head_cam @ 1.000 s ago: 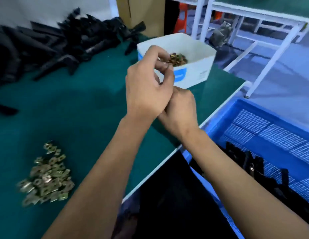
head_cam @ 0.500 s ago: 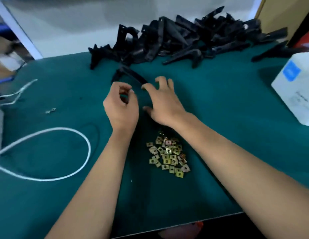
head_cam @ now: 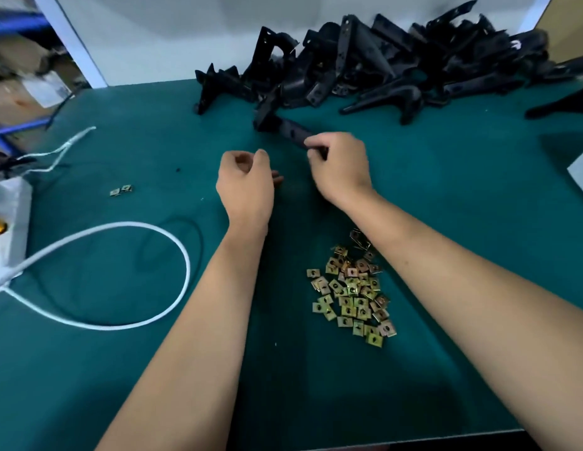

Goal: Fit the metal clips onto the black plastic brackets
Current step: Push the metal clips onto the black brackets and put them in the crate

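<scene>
Right hand (head_cam: 340, 170) grips bracket (head_cam: 291, 130) end, presenting it | left hand (head_cam: 246, 180) curled, contents unclear | clips (head_cam: 352, 291) piled near for reach

No legible text, label, brand, number or sign is found on any surface in the head view. The pale paper label on the brown cardboard box (head_cam: 39, 89) at the far left is blurred past reading. The white plastic bag with a yellow patch (head_cam: 3, 222) at the left edge shows no readable marking. The brass-coloured square metal clips (head_cam: 352, 288) bear no visible stamp.
</scene>
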Demonstrator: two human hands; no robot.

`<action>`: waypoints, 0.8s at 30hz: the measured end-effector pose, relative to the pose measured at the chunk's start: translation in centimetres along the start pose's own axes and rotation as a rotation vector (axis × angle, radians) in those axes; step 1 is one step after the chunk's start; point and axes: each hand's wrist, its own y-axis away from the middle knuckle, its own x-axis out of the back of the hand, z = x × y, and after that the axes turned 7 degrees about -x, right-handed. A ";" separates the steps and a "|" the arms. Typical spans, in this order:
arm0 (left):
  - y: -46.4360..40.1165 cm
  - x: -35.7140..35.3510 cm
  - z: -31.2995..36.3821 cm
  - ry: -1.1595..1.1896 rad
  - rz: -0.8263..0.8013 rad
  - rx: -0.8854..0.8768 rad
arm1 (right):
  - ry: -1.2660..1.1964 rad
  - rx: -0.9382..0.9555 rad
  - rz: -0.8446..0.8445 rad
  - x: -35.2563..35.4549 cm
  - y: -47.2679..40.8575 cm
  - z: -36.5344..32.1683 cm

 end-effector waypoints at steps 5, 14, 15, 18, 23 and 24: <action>-0.2 -0.2 0.4 0.272 -0.135 0.152 | -0.650 -0.114 -0.266 2.9 2.6 0.2; -0.7 1.4 1.0 0.654 -0.007 0.163 | -0.299 0.183 -0.455 8.1 5.3 4.0; -0.8 1.7 1.2 0.681 -0.033 0.204 | -0.224 0.178 -0.439 8.9 4.9 4.8; -0.8 2.1 1.2 0.839 -0.168 0.380 | -0.048 0.157 -0.606 10.7 4.1 6.4; 0.4 1.7 1.5 0.935 -0.347 0.556 | 0.123 0.222 -0.680 10.2 4.7 6.0; 0.7 1.6 1.5 0.906 -0.373 0.567 | 0.123 0.233 -0.672 10.0 4.8 5.8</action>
